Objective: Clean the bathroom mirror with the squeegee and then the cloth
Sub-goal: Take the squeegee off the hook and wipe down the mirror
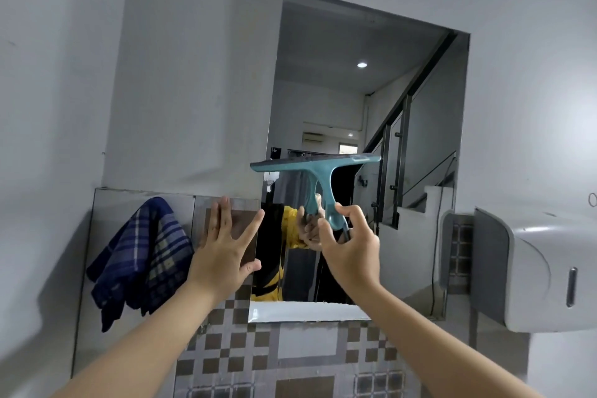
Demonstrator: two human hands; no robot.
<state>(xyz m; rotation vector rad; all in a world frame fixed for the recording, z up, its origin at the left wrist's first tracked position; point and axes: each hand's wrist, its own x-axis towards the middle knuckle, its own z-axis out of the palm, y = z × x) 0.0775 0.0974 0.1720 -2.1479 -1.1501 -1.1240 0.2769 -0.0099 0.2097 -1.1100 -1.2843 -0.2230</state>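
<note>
The right hand [347, 247] grips the handle of the teal squeegee [318, 176], blade uppermost and level against the mirror [365, 90] (mid-height). The left hand [223, 247] presses flat, fingers spread, at the mirror's left edge. The checked cloth [142, 255] hangs on the wall, left.

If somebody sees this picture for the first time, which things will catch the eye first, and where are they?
First the teal squeegee, blade across the middle of the mirror, its handle pinched by the right hand. Next the left hand, fingers spread flat on the tiles at the mirror's left edge. Further left hangs a blue plaid cloth; a white dispenser is mounted at right.
</note>
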